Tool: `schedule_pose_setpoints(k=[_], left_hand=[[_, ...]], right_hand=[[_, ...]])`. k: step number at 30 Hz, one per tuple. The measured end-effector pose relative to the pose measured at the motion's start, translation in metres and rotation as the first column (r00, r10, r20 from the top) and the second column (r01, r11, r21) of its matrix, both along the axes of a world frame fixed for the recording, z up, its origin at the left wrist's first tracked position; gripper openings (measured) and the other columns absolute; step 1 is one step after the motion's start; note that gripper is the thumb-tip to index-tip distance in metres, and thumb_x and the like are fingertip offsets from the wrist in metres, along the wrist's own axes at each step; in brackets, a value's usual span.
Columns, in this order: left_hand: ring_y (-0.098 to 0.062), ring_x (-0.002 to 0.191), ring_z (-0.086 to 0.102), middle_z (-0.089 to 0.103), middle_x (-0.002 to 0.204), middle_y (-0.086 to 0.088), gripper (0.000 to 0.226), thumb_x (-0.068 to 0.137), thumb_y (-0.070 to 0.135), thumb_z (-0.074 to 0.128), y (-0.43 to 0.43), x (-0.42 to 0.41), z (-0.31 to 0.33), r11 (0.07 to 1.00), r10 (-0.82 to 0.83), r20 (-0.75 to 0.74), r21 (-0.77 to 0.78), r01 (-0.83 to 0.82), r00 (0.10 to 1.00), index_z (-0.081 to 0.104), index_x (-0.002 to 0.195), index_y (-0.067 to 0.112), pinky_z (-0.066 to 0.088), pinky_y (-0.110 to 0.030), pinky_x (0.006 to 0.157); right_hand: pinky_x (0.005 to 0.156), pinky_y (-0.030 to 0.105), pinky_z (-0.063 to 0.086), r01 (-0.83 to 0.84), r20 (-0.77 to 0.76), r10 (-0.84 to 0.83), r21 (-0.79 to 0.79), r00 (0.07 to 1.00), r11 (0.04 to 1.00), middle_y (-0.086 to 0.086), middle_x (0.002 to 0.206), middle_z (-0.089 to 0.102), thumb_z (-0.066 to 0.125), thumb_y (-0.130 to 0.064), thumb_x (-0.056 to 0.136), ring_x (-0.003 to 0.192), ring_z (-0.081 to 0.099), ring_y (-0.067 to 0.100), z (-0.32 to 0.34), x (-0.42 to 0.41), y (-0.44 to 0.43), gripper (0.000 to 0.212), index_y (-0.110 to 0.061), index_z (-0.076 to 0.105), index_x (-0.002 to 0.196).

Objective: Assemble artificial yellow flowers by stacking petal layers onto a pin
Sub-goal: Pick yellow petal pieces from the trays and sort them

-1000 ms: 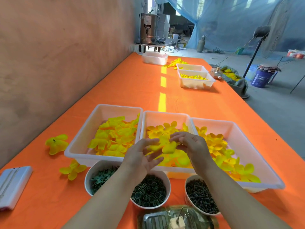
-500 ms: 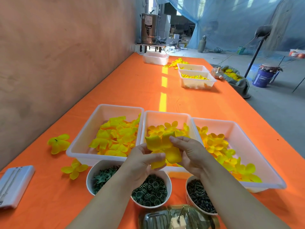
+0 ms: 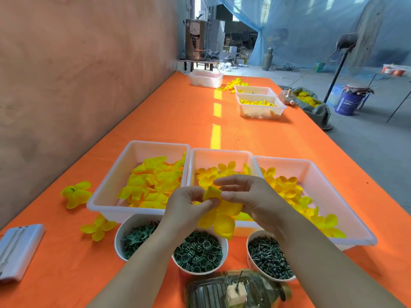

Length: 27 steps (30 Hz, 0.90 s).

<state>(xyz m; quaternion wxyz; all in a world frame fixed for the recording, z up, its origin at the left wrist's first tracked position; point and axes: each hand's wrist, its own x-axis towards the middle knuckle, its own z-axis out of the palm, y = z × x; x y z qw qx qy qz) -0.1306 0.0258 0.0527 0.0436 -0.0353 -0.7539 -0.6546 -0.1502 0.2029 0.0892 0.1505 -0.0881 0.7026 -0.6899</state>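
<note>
1. Both hands meet over the near edge of the middle tray (image 3: 220, 151), holding a yellow petal layer (image 3: 222, 213) in the air between them.
2. The left hand (image 3: 186, 205) has its fingers curled in, pinching the layer's left side. The right hand (image 3: 251, 196) pinches the top fold between thumb and forefinger, its other fingers spread loosely above.
3. A left tray (image 3: 142, 144) and a right tray (image 3: 311, 162) sit rim to rim with the middle tray, all holding loose yellow petals.
4. Nearer than the middle tray stand three bowls (image 3: 195, 271) of small dark green parts, close together, with little cloth between them.
5. Nearer again, a thin pin (image 3: 239, 277) stands in a white block (image 3: 236, 293).
6. Beyond the middle tray the orange table (image 3: 178, 121) runs open up to more trays far off.
7. Left of the middle tray, past the left tray, two finished flowers (image 3: 76, 194) lie near the wall (image 3: 66, 85). On the other side, the table edge runs just past the right tray.
</note>
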Motion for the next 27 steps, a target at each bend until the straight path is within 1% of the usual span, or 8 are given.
schedule_pose_setpoints(k=[5, 9, 11, 15, 20, 23, 25, 27], left_hand=[[-0.022, 0.075, 0.065, 0.07, 0.079, -0.011, 0.021, 0.066, 0.022, 0.083, -0.002, 0.002, 0.005, 0.998, -0.021, -0.044, -0.067, 0.018, 0.999, 0.066, 0.072, 0.011, 0.052, -0.045, 0.066], [-0.014, 0.064, 0.059, 0.063, 0.067, -0.003, 0.024, 0.064, 0.024, 0.09, -0.008, 0.004, 0.011, 0.981, -0.149, 0.075, 0.133, 0.139, 0.986, 0.066, 0.065, 0.019, 0.046, -0.026, 0.061], [-0.019, 0.067, 0.058, 0.063, 0.071, -0.01, 0.021, 0.065, 0.018, 0.086, -0.011, 0.005, 0.013, 0.959, -0.2, 0.117, 0.226, 0.17, 0.973, 0.066, 0.068, 0.014, 0.046, -0.029, 0.062], [-0.02, 0.059, 0.061, 0.064, 0.064, -0.009, 0.027, 0.071, -0.006, 0.082, -0.006, 0.004, 0.01, 0.966, 0.011, 0.124, 0.254, -0.042, 0.992, 0.062, 0.063, 0.011, 0.048, -0.029, 0.056], [-0.006, 0.051, 0.05, 0.058, 0.05, 0.009, 0.039, 0.073, 0.0, 0.084, 0.008, 0.003, 0.003, 0.935, 0.326, -0.032, 0.157, -0.317, 0.945, 0.063, 0.052, 0.026, 0.044, -0.027, 0.053], [-0.016, 0.055, 0.053, 0.061, 0.054, 0.0, 0.038, 0.071, 0.003, 0.086, 0.012, 0.005, 0.006, 0.924, 0.314, -0.012, 0.236, -0.302, 0.949, 0.062, 0.052, 0.024, 0.044, -0.032, 0.055], [-0.021, 0.056, 0.056, 0.061, 0.062, -0.011, 0.038, 0.07, 0.003, 0.085, 0.014, 0.007, 0.009, 0.906, 0.243, 0.077, 0.339, -0.254, 0.967, 0.058, 0.052, 0.021, 0.044, -0.032, 0.054], [-0.02, 0.051, 0.056, 0.06, 0.065, -0.014, 0.036, 0.07, 0.001, 0.083, 0.016, 0.01, 0.01, 0.872, 0.186, 0.176, 0.423, -0.245, 0.967, 0.054, 0.056, 0.018, 0.043, -0.027, 0.048]], right_hand=[[0.072, 0.028, 0.046, -0.038, -0.034, 0.043, 0.147, 0.998, 0.988, 0.006, 0.082, 0.069, 0.078, -0.001, 0.078, 0.078, 0.063, 0.015, 0.008, 0.002, -0.002, 0.017, -0.015, 0.078, 0.089], [0.064, 0.027, 0.045, -0.073, -0.066, 0.098, 0.311, 0.993, 0.948, -0.003, 0.069, 0.067, 0.075, 0.002, 0.081, 0.066, 0.059, 0.013, 0.021, -0.003, 0.004, 0.017, -0.014, 0.07, 0.079], [0.064, 0.027, 0.046, -0.045, -0.122, 0.1, 0.393, 0.987, 0.919, -0.004, 0.07, 0.066, 0.077, 0.0, 0.081, 0.066, 0.059, 0.012, 0.024, -0.003, 0.003, 0.018, -0.016, 0.069, 0.076], [0.07, 0.031, 0.053, 0.151, -0.32, 0.019, 0.498, 0.947, 0.854, -0.002, 0.075, 0.07, 0.081, -0.005, 0.076, 0.073, 0.067, 0.015, 0.019, -0.001, -0.008, 0.02, -0.021, 0.07, 0.071], [0.066, 0.031, 0.05, 0.194, -0.303, -0.084, 0.354, 0.949, 0.915, -0.004, 0.072, 0.064, 0.091, -0.021, 0.069, 0.068, 0.059, 0.009, 0.004, 0.007, -0.022, 0.025, -0.016, 0.067, 0.076], [0.064, 0.029, 0.048, 0.194, -0.154, -0.168, 0.167, 0.974, 0.967, -0.002, 0.071, 0.062, 0.088, -0.019, 0.072, 0.069, 0.059, 0.012, 0.0, 0.005, -0.021, 0.023, -0.015, 0.065, 0.074], [0.069, 0.029, 0.05, 0.114, -0.03, -0.112, 0.05, 0.993, 0.992, -0.002, 0.073, 0.063, 0.083, -0.019, 0.076, 0.074, 0.062, 0.013, -0.002, 0.002, -0.016, 0.02, -0.018, 0.064, 0.071], [0.073, 0.031, 0.051, 0.055, -0.023, -0.055, 0.025, 0.998, 0.998, 0.001, 0.076, 0.065, 0.082, -0.025, 0.072, 0.076, 0.063, 0.015, -0.003, 0.002, -0.011, 0.018, -0.02, 0.065, 0.07]])
